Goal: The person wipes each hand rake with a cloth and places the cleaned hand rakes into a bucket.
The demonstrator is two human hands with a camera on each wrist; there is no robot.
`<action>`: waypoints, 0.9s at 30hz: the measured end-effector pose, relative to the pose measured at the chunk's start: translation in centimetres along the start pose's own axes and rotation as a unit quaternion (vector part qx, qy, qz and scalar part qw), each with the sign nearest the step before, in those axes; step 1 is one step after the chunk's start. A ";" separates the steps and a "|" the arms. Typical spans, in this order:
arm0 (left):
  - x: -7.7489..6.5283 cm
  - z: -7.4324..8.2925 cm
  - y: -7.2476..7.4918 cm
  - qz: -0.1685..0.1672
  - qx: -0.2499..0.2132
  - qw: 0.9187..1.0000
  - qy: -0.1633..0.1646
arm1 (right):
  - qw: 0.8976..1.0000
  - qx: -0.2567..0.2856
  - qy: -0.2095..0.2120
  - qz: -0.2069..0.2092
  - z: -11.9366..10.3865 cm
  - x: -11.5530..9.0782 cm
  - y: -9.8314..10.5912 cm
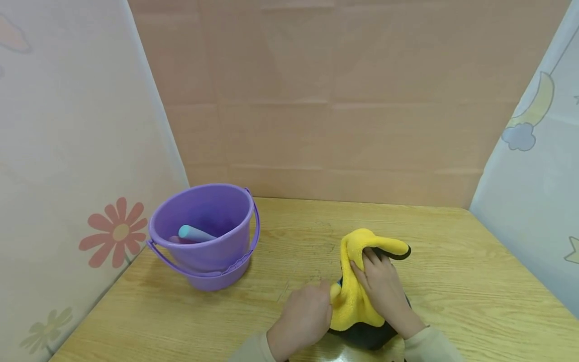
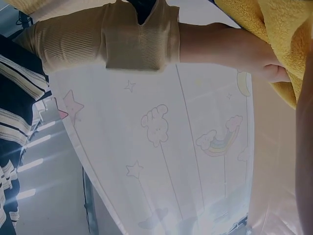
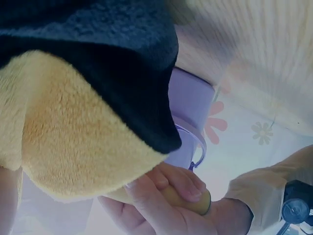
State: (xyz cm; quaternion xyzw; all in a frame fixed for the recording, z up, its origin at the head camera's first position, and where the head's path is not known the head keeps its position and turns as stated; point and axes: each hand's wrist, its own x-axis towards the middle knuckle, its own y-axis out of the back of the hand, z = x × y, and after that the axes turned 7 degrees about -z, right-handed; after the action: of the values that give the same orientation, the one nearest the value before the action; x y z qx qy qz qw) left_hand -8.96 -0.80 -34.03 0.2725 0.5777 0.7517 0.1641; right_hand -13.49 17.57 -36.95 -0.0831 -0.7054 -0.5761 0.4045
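Note:
My left hand [image 1: 305, 314] grips a yellow rounded stick [image 1: 335, 291] low over the near part of the table. In the right wrist view the end of the stick [image 3: 201, 204], edged in dark teal, sticks out of the curled fingers. A plush two-sided cloth [image 1: 353, 306], yellow on one face and dark on the other, drapes around the stick's far part and hides it. My right hand [image 1: 383, 286] holds the cloth from the right, fingers tucked under a folded flap. The cloth's dark side [image 1: 368, 336] hangs below, close over the tabletop.
A purple bucket [image 1: 214, 264] with its handle down stands at the left of the wooden table [image 1: 289, 231]. Inside lie a light blue tube [image 1: 195, 233] and a pinkish thing [image 1: 174, 240]. Printed sheets [image 1: 90, 151] hang at both sides, a tan one [image 1: 316, 100] behind.

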 end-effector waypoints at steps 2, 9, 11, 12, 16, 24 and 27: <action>0.0 0.0 0.1 -0.004 -0.004 1.000 0.000 | 1.000 -0.003 0.005 0.020 0.1 0.0 -0.1; -0.1 0.0 0.4 -0.026 -0.018 0.999 -0.004 | 0.995 -0.030 0.024 0.096 0.9 -0.2 -0.4; -0.2 0.0 0.5 -0.028 -0.018 0.999 -0.004 | 0.993 -0.026 0.032 0.110 1.2 -0.3 -0.5; -0.2 -0.1 0.5 -0.031 -0.022 0.999 -0.002 | 0.993 -0.023 0.035 0.113 1.3 -0.4 -0.6; -0.2 -0.2 0.4 -0.038 -0.032 0.999 0.002 | 0.992 -0.008 0.041 0.123 1.5 -0.4 -0.6; -0.1 -0.4 0.4 -0.050 -0.046 0.998 -0.005 | 0.978 0.109 0.003 0.175 2.0 -0.6 -0.9; 0.0 -0.5 0.4 -0.057 -0.054 0.997 -0.003 | 0.968 0.159 -0.038 0.189 2.1 -0.6 -0.8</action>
State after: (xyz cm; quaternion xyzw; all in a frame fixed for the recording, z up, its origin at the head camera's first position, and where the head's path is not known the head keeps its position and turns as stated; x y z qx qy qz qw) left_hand -9.18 -1.30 -33.78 0.2322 0.5506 0.7701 0.2233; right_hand -14.57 19.32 -37.94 -0.1716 -0.7741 -0.3664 0.4869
